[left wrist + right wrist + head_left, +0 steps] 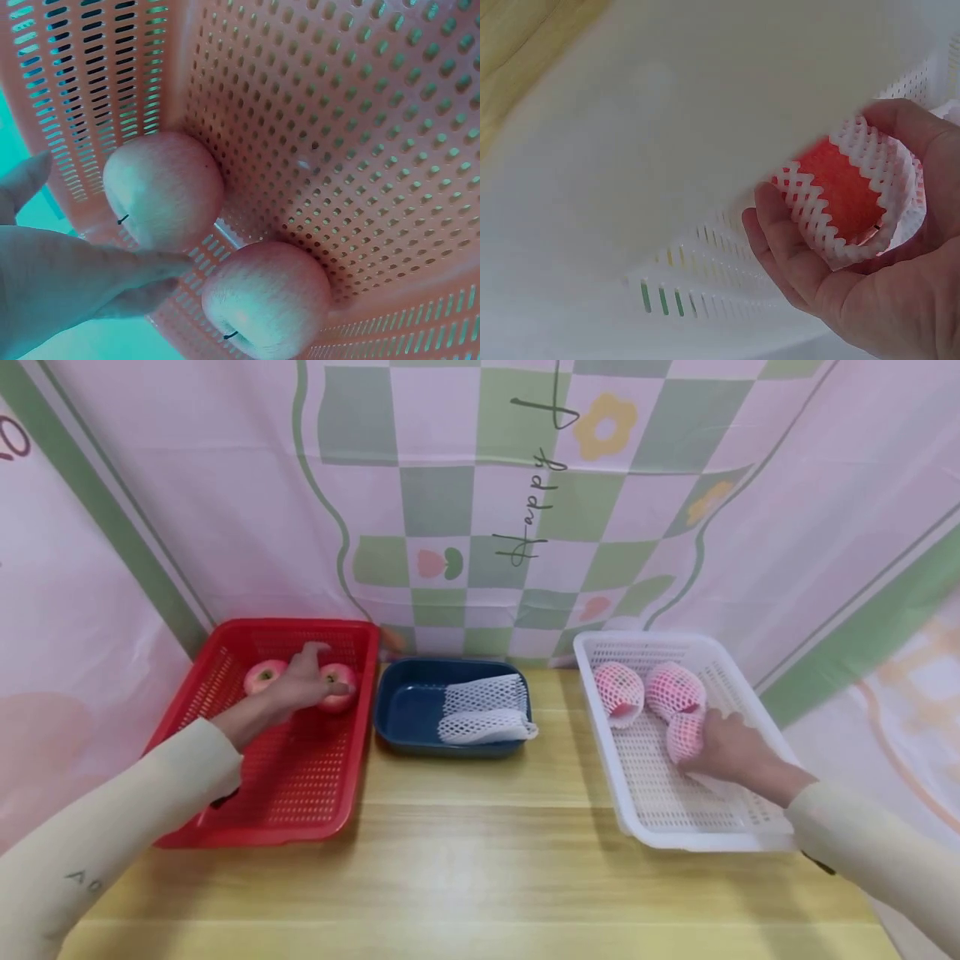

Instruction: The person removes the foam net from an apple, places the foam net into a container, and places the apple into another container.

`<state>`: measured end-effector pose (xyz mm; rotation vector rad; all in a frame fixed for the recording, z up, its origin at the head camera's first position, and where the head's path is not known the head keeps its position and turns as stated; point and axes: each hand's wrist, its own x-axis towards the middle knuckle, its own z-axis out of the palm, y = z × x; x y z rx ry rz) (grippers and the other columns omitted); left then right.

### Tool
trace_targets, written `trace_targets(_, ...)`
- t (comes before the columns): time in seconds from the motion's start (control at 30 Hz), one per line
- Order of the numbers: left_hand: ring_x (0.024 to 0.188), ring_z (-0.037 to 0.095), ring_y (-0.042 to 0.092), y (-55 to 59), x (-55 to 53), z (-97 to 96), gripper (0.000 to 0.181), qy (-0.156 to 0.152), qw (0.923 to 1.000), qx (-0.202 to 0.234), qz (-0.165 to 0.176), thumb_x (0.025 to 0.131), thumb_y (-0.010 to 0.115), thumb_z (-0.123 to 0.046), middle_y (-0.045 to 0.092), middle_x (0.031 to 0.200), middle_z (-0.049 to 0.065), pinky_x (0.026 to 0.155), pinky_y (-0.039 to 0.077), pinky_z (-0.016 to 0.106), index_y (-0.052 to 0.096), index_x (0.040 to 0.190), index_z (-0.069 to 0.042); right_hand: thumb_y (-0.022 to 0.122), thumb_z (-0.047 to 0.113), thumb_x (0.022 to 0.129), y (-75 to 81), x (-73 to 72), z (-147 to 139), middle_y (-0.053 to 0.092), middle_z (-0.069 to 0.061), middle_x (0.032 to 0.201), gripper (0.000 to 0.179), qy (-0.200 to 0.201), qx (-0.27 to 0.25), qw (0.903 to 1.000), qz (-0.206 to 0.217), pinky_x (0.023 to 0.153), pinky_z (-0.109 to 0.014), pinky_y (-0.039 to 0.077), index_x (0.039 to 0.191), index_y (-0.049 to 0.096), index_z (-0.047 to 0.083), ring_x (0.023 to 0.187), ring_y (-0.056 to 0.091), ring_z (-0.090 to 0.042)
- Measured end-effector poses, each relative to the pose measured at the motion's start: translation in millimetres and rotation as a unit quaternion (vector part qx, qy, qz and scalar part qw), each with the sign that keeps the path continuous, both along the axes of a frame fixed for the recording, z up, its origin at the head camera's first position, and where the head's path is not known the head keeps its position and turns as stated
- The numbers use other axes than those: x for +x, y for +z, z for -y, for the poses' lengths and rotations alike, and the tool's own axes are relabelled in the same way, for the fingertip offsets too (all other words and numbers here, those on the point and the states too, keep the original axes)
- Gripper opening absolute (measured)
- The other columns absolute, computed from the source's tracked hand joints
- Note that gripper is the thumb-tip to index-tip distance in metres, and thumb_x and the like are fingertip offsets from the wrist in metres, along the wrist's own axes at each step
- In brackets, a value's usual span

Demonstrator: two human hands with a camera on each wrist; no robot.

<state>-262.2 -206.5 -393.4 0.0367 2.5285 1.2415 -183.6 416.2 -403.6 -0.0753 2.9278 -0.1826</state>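
Inside the red basket (pixel 347 777) lie two bare apples: a left apple (pixel 258 677) and a right apple (pixel 339 675). My left hand (pixel 296 683) reaches over them, its thumb and fingers spread apart with nothing between them. In the left wrist view those fingers (pixel 112 274) come close to both apples; whether they touch cannot be told. Over in the white basket (pixel 637 827), my right hand (pixel 727 747) grips an apple in a foam net (pixel 847 191), fingers and thumb curled round it. Two more net-covered apples (pixel 618 692) rest behind it.
Between the baskets stands a dark blue tray (pixel 408 710) holding white foam nets (pixel 486 693), one end hanging over its right rim. Everything stands on a wooden table (pixel 465 860). A patterned curtain (pixel 517 510) rises directly behind.
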Motion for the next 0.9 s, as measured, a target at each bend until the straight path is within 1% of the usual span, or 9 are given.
trace_targets(0.1,0.146,0.048,0.030,2.9,1.8,1.3,0.090,0.000,0.9996,-0.024,-0.015,0.100,0.072,-0.020,0.026,0.162,0.034,0.121,0.033,0.065,0.013,0.162,0.007,0.090,0.038,0.073,1.7,2.8,1,0.054,-0.036,0.086,0.091,0.000,-0.002,1.0000,0.002,0.061,-0.059,0.056,0.113,0.042,-0.028,0.076,0.058,-0.046)
trace_targets(0.23,0.144,0.049,0.032,5.0,6.0,3.4,0.090,-0.005,0.9969,-0.052,-0.059,0.098,0.075,-0.021,0.029,0.161,0.035,0.118,0.036,0.067,0.018,0.161,0.008,0.091,0.038,0.073,6.0,5.8,4,0.054,-0.030,0.082,0.082,0.008,-0.006,0.9999,0.000,0.058,-0.055,0.055,0.107,0.046,-0.022,0.072,0.057,-0.041)
trace_targets(0.33,0.144,0.050,0.033,7.0,10.2,3.7,0.090,-0.009,0.9947,-0.061,-0.082,0.097,0.076,-0.021,0.029,0.160,0.035,0.116,0.037,0.067,0.019,0.161,0.007,0.091,0.039,0.073,11.9,7.1,8,0.055,-0.026,0.080,0.079,0.018,-0.007,0.9998,-0.002,0.057,-0.050,0.054,0.105,0.048,-0.018,0.071,0.056,-0.038)
trace_targets(0.43,0.142,0.050,0.034,9.8,14.5,2.9,0.090,-0.016,0.9939,-0.059,-0.092,0.098,0.075,-0.020,0.029,0.161,0.035,0.115,0.039,0.067,0.018,0.162,0.007,0.091,0.040,0.074,18.9,7.7,11,0.055,-0.024,0.080,0.078,0.026,-0.007,0.9996,-0.006,0.056,-0.048,0.054,0.105,0.048,-0.017,0.071,0.056,-0.036)
trace_targets(0.57,0.135,0.048,0.039,12.9,19.6,1.4,0.088,-0.023,0.9933,-0.053,-0.100,0.099,0.074,-0.018,0.028,0.161,0.035,0.115,0.041,0.065,0.018,0.162,0.006,0.092,0.041,0.073,28.2,8.3,16,0.056,-0.027,0.080,0.083,0.031,-0.004,0.9994,-0.015,0.055,-0.048,0.055,0.107,0.047,-0.020,0.069,0.058,-0.037)
trace_targets(0.63,0.131,0.047,0.041,14.2,22.1,1.0,0.088,-0.025,0.9930,-0.050,-0.104,0.098,0.074,-0.018,0.029,0.161,0.035,0.114,0.042,0.065,0.019,0.162,0.005,0.093,0.042,0.073,33.6,9.2,18,0.057,-0.030,0.082,0.087,0.029,-0.001,0.9994,-0.018,0.056,-0.051,0.056,0.110,0.047,-0.022,0.071,0.060,-0.039)
trace_targets(0.77,0.129,0.044,0.043,18.4,29.1,-0.6,0.087,-0.027,0.9928,-0.044,-0.108,0.098,0.074,-0.018,0.030,0.161,0.032,0.111,0.045,0.064,0.020,0.163,0.003,0.092,0.044,0.073,44.5,12.2,24,0.057,-0.043,0.095,0.100,0.023,0.003,0.9993,-0.028,0.066,-0.062,0.058,0.122,0.043,-0.029,0.080,0.063,-0.049)
trace_targets(0.83,0.131,0.044,0.043,20.5,33.2,-2.0,0.085,-0.030,0.9922,-0.042,-0.113,0.098,0.075,-0.017,0.032,0.160,0.031,0.111,0.046,0.064,0.022,0.162,0.003,0.093,0.044,0.074,48.7,14.0,29,0.056,-0.048,0.101,0.104,0.026,0.000,0.9989,-0.039,0.070,-0.065,0.057,0.127,0.041,-0.029,0.084,0.063,-0.053)
trace_targets(0.9,0.134,0.044,0.042,23.0,37.8,-3.8,0.084,-0.036,0.9914,-0.041,-0.119,0.098,0.075,-0.018,0.034,0.159,0.030,0.111,0.045,0.065,0.024,0.162,0.003,0.093,0.044,0.075,52.7,16.1,34,0.055,-0.050,0.106,0.106,0.031,-0.004,0.9982,-0.052,0.071,-0.068,0.057,0.130,0.040,-0.029,0.087,0.063,-0.056)
